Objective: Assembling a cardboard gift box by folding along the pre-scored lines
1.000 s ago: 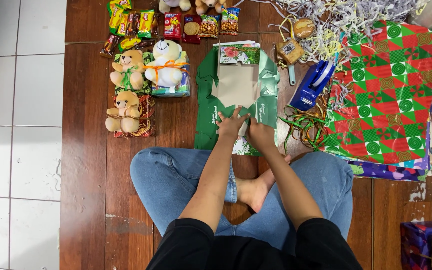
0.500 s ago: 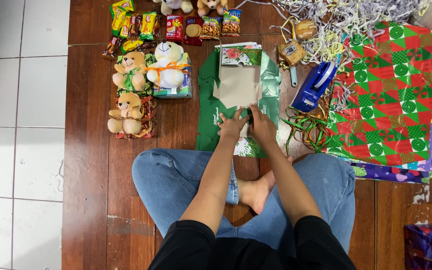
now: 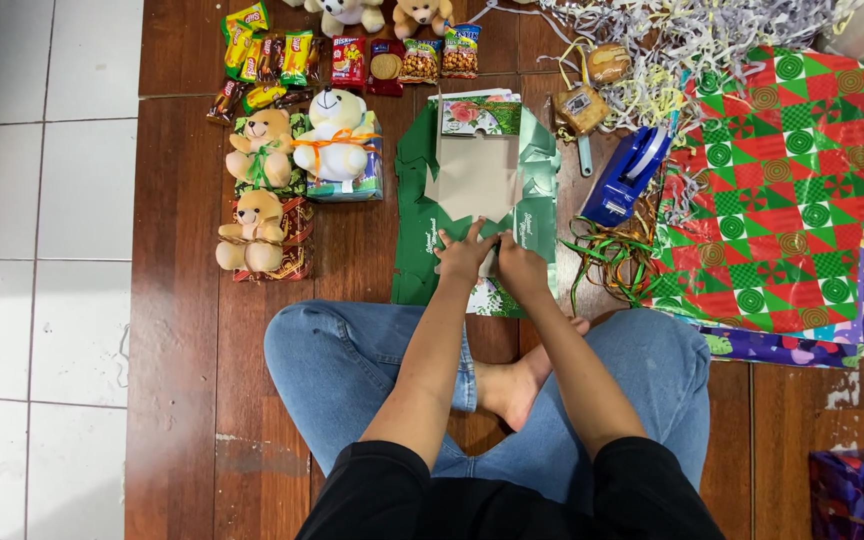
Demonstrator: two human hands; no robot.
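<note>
Three small teddy bears (image 3: 292, 165) sit on the wooden floor (image 3: 182, 330) at the left. Next comes the green wrapping paper (image 3: 422, 240), spread flat with a box (image 3: 477, 170) lying on it. The left hand (image 3: 464, 255) and the right hand (image 3: 520, 268) press down side by side on the paper's near edge, fingers bent. A blue tape holder (image 3: 630, 175) lies to the right, beside red and green paper (image 3: 782, 190).

Hidden and cut-off parts, head view

The near edge of the flattened box (image 3: 474, 178) is covered by the left hand (image 3: 463, 256) and right hand (image 3: 520, 268). Two plush bears (image 3: 382, 12) are cropped at the far edge; a purple box (image 3: 847, 485), perhaps with another toy, is cut off near right.
</note>
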